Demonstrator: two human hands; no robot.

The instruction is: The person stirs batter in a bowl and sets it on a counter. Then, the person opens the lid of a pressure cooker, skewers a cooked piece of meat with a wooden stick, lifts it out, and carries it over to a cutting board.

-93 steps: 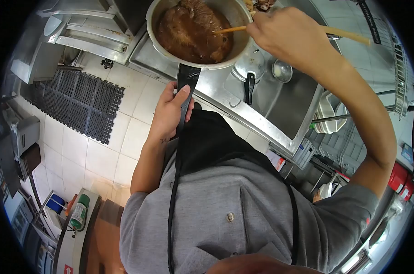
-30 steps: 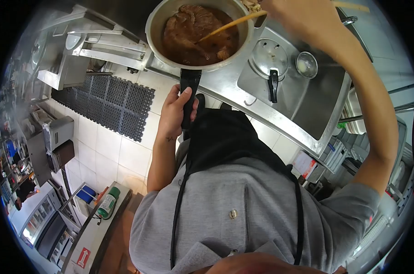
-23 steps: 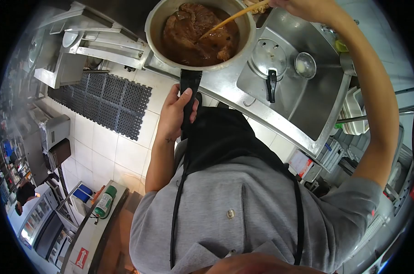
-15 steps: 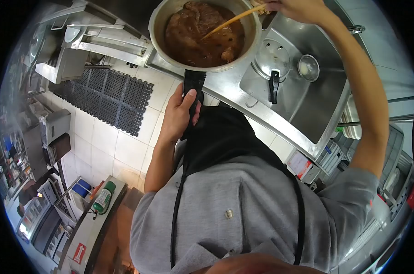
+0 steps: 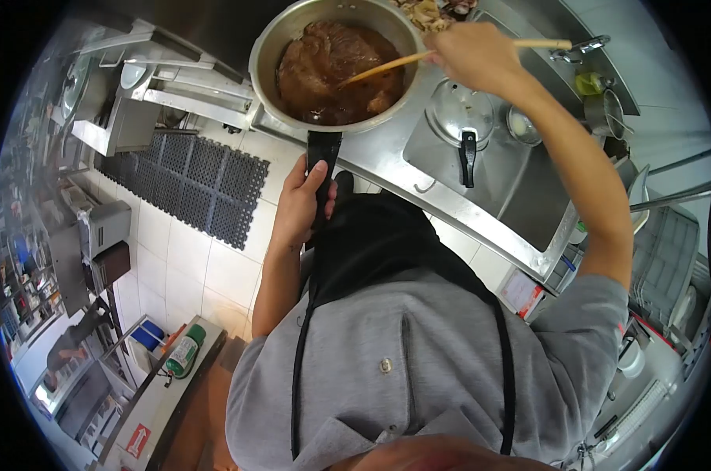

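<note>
My left hand (image 5: 300, 200) is wrapped around the long black handle (image 5: 323, 161) of a metal pot (image 5: 261, 98). Inside the pot a large piece of brown meat (image 5: 320, 59) lies in dark brown liquid. My right hand (image 5: 475, 56) is closed around a long wooden stick (image 5: 395, 64), which looks like a cooking chopstick. Its thin end reaches into the pot against the meat, while the thicker end sticks out to the right beyond my fist.
To the right is a steel sink (image 5: 450, 157) holding a metal lid (image 5: 459, 106) with a black handle and a small round strainer or bowl (image 5: 522, 124). Pale food pieces (image 5: 424, 14) lie behind the pot. A faucet (image 5: 583, 49) stands at the sink's back; a black mat (image 5: 191, 184) covers some floor tiles.
My right hand has slid down the wooden stick, closer to the pot, so its upper end now shows. The view has shifted slightly; my left hand keeps its hold on the handle.
</note>
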